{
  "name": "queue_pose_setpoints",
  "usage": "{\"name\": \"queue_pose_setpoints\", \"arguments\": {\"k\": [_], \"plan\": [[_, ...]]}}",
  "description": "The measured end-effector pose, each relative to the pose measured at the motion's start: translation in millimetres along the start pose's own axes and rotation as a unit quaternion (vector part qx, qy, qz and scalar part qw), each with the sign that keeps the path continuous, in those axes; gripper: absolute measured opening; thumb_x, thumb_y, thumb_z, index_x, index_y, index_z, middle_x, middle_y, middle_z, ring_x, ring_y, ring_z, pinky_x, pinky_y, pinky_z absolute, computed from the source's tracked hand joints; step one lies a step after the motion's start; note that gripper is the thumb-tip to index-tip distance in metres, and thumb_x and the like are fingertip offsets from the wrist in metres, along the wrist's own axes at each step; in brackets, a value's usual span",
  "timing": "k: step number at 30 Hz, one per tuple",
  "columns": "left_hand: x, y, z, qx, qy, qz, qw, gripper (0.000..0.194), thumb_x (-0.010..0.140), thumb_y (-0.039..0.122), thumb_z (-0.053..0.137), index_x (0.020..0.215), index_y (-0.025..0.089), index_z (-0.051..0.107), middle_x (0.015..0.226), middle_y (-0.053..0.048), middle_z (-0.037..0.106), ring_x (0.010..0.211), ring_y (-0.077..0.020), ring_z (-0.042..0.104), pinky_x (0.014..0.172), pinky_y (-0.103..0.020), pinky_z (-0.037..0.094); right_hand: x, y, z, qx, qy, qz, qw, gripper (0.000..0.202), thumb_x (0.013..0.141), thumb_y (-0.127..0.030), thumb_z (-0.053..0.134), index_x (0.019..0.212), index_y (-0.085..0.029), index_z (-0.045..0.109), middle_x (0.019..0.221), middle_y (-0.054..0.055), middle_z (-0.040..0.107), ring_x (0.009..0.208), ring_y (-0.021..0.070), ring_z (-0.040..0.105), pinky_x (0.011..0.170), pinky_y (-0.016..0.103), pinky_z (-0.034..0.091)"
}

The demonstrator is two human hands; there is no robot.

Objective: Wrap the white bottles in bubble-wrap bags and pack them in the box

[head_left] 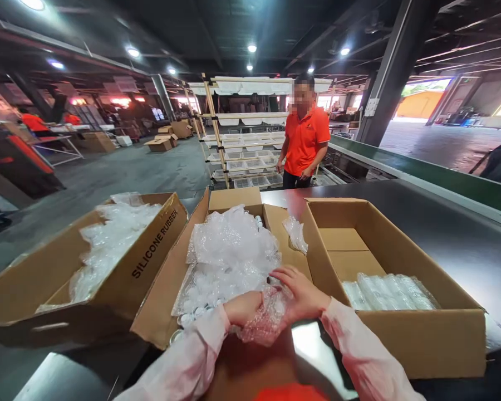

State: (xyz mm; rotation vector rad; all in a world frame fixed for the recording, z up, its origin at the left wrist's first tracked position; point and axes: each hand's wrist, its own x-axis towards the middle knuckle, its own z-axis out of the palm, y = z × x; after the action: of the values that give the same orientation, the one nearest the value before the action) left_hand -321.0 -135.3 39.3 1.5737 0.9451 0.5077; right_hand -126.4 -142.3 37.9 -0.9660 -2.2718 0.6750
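Both hands meet in front of the middle carton, around a piece of bubble wrap [264, 324]. My left hand [244, 308] is closed on its left side, partly covered by the wrap. My right hand [303, 295] curls round the right side, thumb beneath and fingers over the top. Something inside the wrap is too blurred to make out. The middle carton [162, 284] holds bubble wrap sheets [234, 239] above several small round-topped items [198, 311]. In the right carton [417, 340], wrapped rolls [390, 292] lie in a row at the near end.
At the left, a carton marked SILICONE RUBBER [154, 245] holds more bubble wrap [117, 239]. A small wrapped piece [295, 234] lies on the middle carton's right flap. Beyond the dark table [446, 239] stand a person in orange [303, 139] and a tray rack [221, 142].
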Motion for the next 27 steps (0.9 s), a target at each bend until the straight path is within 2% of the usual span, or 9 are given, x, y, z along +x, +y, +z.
{"name": "queue_pose_setpoints", "arguments": {"k": [2, 4, 10, 12, 15, 18, 21, 24, 27], "plan": [[-8, 16, -8.3, 0.135, -0.118, 0.035, 0.983, 0.015, 0.053, 0.021, 0.073, 0.067, 0.020, 0.070, 0.061, 0.002, 0.065, 0.059, -0.0159, 0.050, 0.059, -0.025, 0.039, 4, 8, -2, 0.146, -0.125, 0.031, 0.981, 0.065, 0.053, -0.055, 0.076, 0.105, -0.017, 0.064, 0.091, 0.005, 0.066, 0.084, 0.0224, 0.061, 0.076, 0.035, 0.052], [-14, 34, -13.8, 0.208, -0.144, 0.047, 0.966, 0.018, 0.061, 0.025, 0.068, 0.078, 0.022, 0.072, 0.063, 0.002, 0.066, 0.055, -0.0151, 0.050, 0.055, -0.023, 0.036, 3, 10, 8, 0.273, -0.169, 0.072, 0.944, 0.054, 0.061, -0.054, 0.072, 0.099, -0.016, 0.065, 0.080, 0.000, 0.066, 0.072, 0.0166, 0.061, 0.069, 0.029, 0.051], [-27, 72, -41.4, 0.171, -0.134, 0.003, 0.976, 0.028, 0.076, 0.042, 0.060, 0.092, 0.021, 0.070, 0.065, 0.001, 0.066, 0.042, -0.0101, 0.050, 0.047, -0.020, 0.032, -6, -3, 31, 0.266, -0.055, 0.064, 0.960, 0.041, 0.082, -0.052, 0.054, 0.079, -0.015, 0.070, 0.078, 0.002, 0.067, 0.077, 0.0176, 0.061, 0.076, 0.032, 0.049], [-30, 68, -57.6, 0.098, -0.068, -0.015, 0.993, 0.034, 0.077, 0.046, 0.058, 0.093, 0.018, 0.067, 0.073, -0.003, 0.067, 0.045, -0.0111, 0.055, 0.045, -0.020, 0.033, -10, -1, 24, 0.274, 0.007, 0.087, 0.958, 0.041, 0.082, -0.054, 0.054, 0.080, -0.016, 0.072, 0.082, 0.003, 0.069, 0.080, 0.0191, 0.062, 0.079, 0.034, 0.049], [-29, 40, -68.3, -0.078, 0.105, 0.069, 0.989, 0.050, 0.065, 0.045, 0.072, 0.106, 0.017, 0.063, 0.104, -0.012, 0.066, 0.081, -0.0204, 0.065, 0.064, -0.025, 0.045, -17, 7, 11, 0.334, 0.139, 0.158, 0.919, 0.044, 0.076, -0.056, 0.061, 0.096, -0.018, 0.071, 0.096, 0.007, 0.071, 0.091, 0.0226, 0.064, 0.086, 0.039, 0.049], [-20, 3, -45.0, -0.204, 0.108, 0.120, 0.966, 0.082, 0.042, 0.038, 0.086, 0.118, 0.019, 0.059, 0.123, -0.013, 0.058, 0.116, -0.0296, 0.051, 0.093, -0.037, 0.041, -21, 12, 8, 0.374, 0.199, 0.182, 0.887, 0.049, 0.070, -0.058, 0.067, 0.099, -0.018, 0.069, 0.103, 0.010, 0.069, 0.097, 0.0252, 0.063, 0.090, 0.042, 0.048], [-8, -22, -4.5, -0.238, 0.042, 0.101, 0.965, 0.061, 0.054, 0.041, 0.081, 0.108, 0.017, 0.066, 0.111, -0.011, 0.066, 0.109, -0.0295, 0.056, 0.099, -0.043, 0.038, -21, 9, 9, 0.377, 0.228, 0.187, 0.878, 0.049, 0.070, -0.058, 0.067, 0.098, -0.018, 0.068, 0.103, 0.011, 0.069, 0.099, 0.0254, 0.062, 0.092, 0.043, 0.046], [-1, -29, 17.9, -0.246, 0.147, 0.111, 0.952, 0.034, 0.067, 0.039, 0.071, 0.093, 0.016, 0.072, 0.101, -0.009, 0.070, 0.100, -0.0256, 0.060, 0.099, -0.041, 0.039, -23, -2, 5, 0.375, 0.172, 0.161, 0.897, 0.063, 0.061, -0.050, 0.077, 0.113, -0.019, 0.061, 0.112, 0.010, 0.065, 0.103, 0.0256, 0.059, 0.092, 0.042, 0.047], [0, -31, 14.4, -0.279, 0.204, 0.083, 0.935, 0.029, 0.061, 0.037, 0.074, 0.082, 0.016, 0.073, 0.089, -0.007, 0.072, 0.091, -0.0254, 0.063, 0.092, -0.042, 0.045, -27, -14, 1, 0.330, 0.101, 0.142, 0.928, 0.059, 0.059, -0.037, 0.080, 0.111, -0.016, 0.061, 0.110, 0.010, 0.064, 0.100, 0.0257, 0.059, 0.088, 0.039, 0.048]]}}
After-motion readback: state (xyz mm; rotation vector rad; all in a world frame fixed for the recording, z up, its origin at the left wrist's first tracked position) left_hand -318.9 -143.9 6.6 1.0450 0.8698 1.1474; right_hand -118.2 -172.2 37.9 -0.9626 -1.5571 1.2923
